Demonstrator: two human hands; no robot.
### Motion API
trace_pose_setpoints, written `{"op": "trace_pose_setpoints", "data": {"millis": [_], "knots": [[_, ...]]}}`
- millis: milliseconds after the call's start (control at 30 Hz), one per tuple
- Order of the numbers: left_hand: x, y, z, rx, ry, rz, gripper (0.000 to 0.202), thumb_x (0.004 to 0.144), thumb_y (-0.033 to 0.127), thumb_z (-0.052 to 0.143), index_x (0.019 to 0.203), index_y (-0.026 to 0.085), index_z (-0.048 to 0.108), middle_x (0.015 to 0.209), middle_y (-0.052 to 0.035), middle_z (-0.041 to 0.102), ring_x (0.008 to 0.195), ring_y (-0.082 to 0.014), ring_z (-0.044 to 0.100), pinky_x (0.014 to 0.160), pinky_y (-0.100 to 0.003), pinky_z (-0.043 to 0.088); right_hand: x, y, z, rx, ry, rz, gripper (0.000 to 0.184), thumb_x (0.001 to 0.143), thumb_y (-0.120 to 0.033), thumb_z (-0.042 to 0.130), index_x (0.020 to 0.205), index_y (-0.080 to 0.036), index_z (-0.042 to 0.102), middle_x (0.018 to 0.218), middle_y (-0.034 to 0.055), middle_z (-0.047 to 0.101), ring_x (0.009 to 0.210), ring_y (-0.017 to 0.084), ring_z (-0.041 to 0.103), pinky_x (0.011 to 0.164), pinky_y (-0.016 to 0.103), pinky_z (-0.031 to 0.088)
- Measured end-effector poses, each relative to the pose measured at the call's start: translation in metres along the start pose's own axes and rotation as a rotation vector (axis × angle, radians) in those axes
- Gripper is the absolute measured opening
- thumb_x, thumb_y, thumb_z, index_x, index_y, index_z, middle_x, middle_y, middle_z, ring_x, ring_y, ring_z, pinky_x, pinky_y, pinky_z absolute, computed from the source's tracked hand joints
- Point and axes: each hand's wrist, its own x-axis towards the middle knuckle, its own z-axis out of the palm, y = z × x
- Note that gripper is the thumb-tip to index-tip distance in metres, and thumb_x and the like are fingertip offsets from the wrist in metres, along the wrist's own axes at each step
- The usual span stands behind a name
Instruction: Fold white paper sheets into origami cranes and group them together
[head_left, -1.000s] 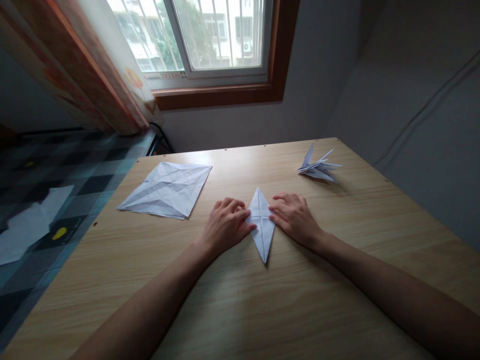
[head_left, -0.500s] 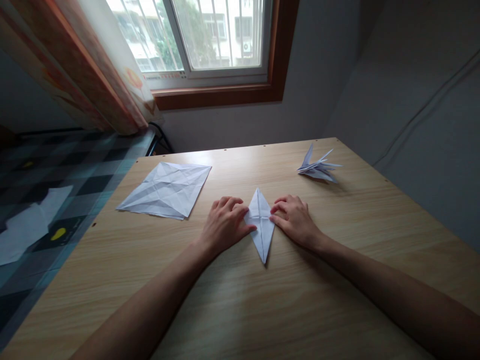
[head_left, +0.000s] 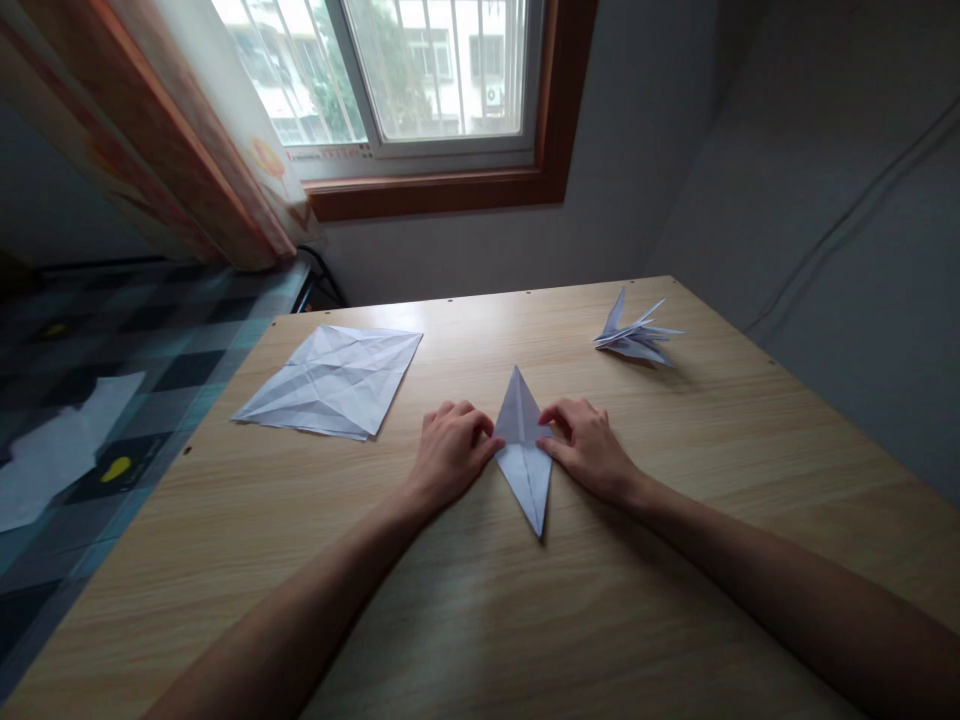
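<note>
Between my hands, in the middle of the table, a white paper folded into a long diamond (head_left: 523, 455) points one tip away from me and one toward me. My left hand (head_left: 453, 446) pinches its left corner between thumb and fingers. At the opposite corner, my right hand (head_left: 589, 440) grips the paper the same way, thumb below and index finger above. A crease runs down the middle of the diamond.
Creased white paper sheets (head_left: 337, 380) lie stacked at the left of the wooden table (head_left: 465, 620). Several folded paper pieces (head_left: 637, 335) sit in a bunch at the back right. More paper (head_left: 60, 450) rests on the checked cloth (head_left: 217, 330) at left.
The folded paper now shows a smoother face and looks slightly longer, its near tip shifted a little right. My left fingers have drawn back to its left corner and closed there.
</note>
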Motion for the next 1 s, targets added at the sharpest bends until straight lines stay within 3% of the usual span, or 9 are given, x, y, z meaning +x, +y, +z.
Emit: {"op": "trace_pose_setpoints", "data": {"millis": [133,200,300,433,567,667,800,900,1000], "knots": [[0.002,0.0,-0.002,-0.176,0.049,-0.011,0.013,0.079,0.023,0.067,0.068,0.018,0.064,0.075,-0.0024,0.063,0.077,-0.0181,0.055,0.073,-0.032,0.042,0.002,0.007,0.003,0.164,0.066,0.028,0.043,0.074,-0.021,0.072,0.115,-0.022,0.058,0.099,0.0055,0.068,0.096,0.025,0.06,0.089,0.044,0.042],[0.001,-0.002,-0.001,-0.311,0.105,-0.021,0.013,0.079,0.024,0.066,0.068,0.017,0.063,0.073,-0.0017,0.063,0.07,-0.0155,0.055,0.066,-0.028,0.042,0.004,0.01,0.003,0.249,0.066,0.032,0.048,0.076,-0.029,0.072,0.121,-0.022,0.057,0.101,0.007,0.068,0.097,0.026,0.061,0.086,0.042,0.046],[0.0,-0.004,0.003,-0.507,0.183,-0.045,0.015,0.08,0.029,0.066,0.072,0.017,0.064,0.07,0.0,0.064,0.06,-0.0118,0.053,0.057,-0.025,0.041,0.006,0.011,0.0,0.356,0.006,0.016,0.035,0.08,-0.04,0.07,0.11,-0.022,0.066,0.1,0.0081,0.069,0.094,0.026,0.062,0.079,0.039,0.049],[0.0,-0.004,0.006,-0.6,0.31,-0.004,0.013,0.078,0.029,0.069,0.074,0.018,0.066,0.071,0.0004,0.066,0.065,-0.0127,0.058,0.063,-0.027,0.045,0.009,0.008,-0.004,0.515,-0.082,0.026,0.024,0.083,-0.042,0.065,0.085,-0.019,0.071,0.079,0.0044,0.069,0.072,0.02,0.061,0.064,0.031,0.047],[0.001,-0.001,0.003,-0.654,0.425,0.066,0.018,0.075,0.022,0.073,0.092,0.018,0.067,0.077,-0.0001,0.067,0.072,-0.0135,0.061,0.07,-0.029,0.048,0.008,0.002,-0.008,0.643,0.048,-0.076,0.013,0.082,-0.032,0.069,0.08,-0.019,0.069,0.07,0.0002,0.065,0.063,0.015,0.057,0.06,0.028,0.045],[0.0,0.002,-0.004,-0.59,0.516,0.185,0.027,0.078,0.02,0.073,0.105,0.021,0.067,0.083,-0.0007,0.065,0.075,-0.013,0.06,0.07,-0.028,0.048,0.004,-0.007,-0.016,0.522,0.259,-0.278,0.004,0.083,-0.021,0.068,0.079,-0.021,0.069,0.07,-0.0005,0.063,0.062,0.014,0.057,0.056,0.027,0.045],[-0.002,0.006,-0.012,-0.455,0.629,0.348,0.011,0.082,0.017,0.07,0.092,0.023,0.072,0.081,0.0002,0.059,0.074,-0.0109,0.057,0.064,-0.025,0.048,0.001,-0.014,-0.03,0.322,0.488,-0.574,0.017,0.085,-0.01,0.063,0.088,-0.025,0.07,0.084,0.0015,0.069,0.073,0.015,0.065,0.063,0.028,0.052],[-0.003,0.004,-0.012,-0.337,0.67,0.397,0.01,0.083,0.014,0.068,0.088,0.022,0.071,0.082,0.0001,0.058,0.074,-0.0114,0.057,0.063,-0.025,0.048,0.003,-0.006,-0.031,0.172,0.486,-0.669,0.02,0.086,-0.01,0.062,0.091,-0.026,0.07,0.089,0.0022,0.07,0.078,0.015,0.067,0.065,0.027,0.054],[-0.002,-0.003,-0.007,-0.145,0.599,0.39,0.012,0.085,0.013,0.063,0.087,0.022,0.071,0.087,-0.0029,0.063,0.082,-0.0161,0.057,0.07,-0.031,0.049,0.008,0.01,-0.023,0.037,0.342,-0.685,0.015,0.089,-0.013,0.059,0.089,-0.023,0.07,0.088,0.0044,0.069,0.077,0.015,0.067,0.063,0.025,0.054]]}}
